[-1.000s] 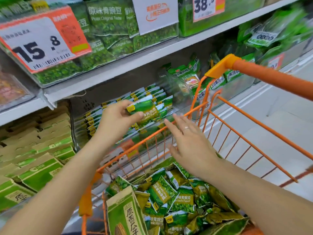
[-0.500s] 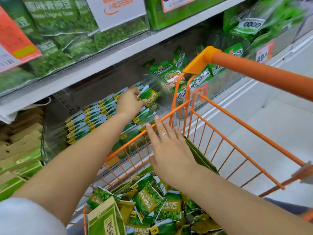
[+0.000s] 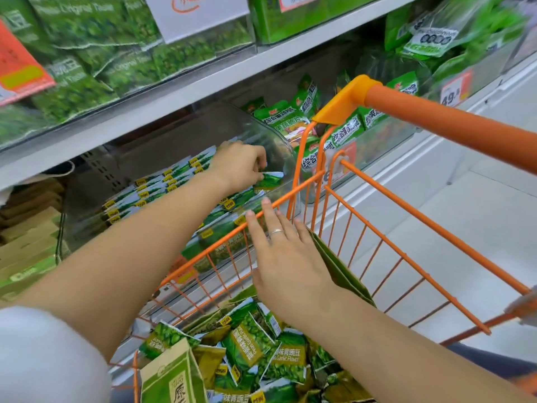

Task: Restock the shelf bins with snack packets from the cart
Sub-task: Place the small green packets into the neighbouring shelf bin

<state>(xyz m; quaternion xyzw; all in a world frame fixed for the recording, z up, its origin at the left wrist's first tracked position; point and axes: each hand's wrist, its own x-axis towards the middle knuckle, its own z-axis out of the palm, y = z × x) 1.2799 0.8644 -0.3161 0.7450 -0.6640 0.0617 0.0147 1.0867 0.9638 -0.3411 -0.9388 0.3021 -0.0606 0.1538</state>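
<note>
My left hand reaches into the clear shelf bin and pinches a green pea snack packet at the right end of the stacked rows of packets. My right hand hovers flat with straight fingers over the orange cart's front rim, holding nothing; a ring sits on one finger. Several green garlic-flavour pea packets lie heaped in the cart bottom.
A paper snack bag stands in the cart's near left corner. The orange cart handle crosses the upper right. A neighbouring bin holds green crisp packets. The upper shelf overhangs the bin. Cartons fill the left.
My left hand has carried the packet further right and deeper into the bin, lowering it onto the rows. My right hand has stayed over the cart rim. The camera has moved closer.
</note>
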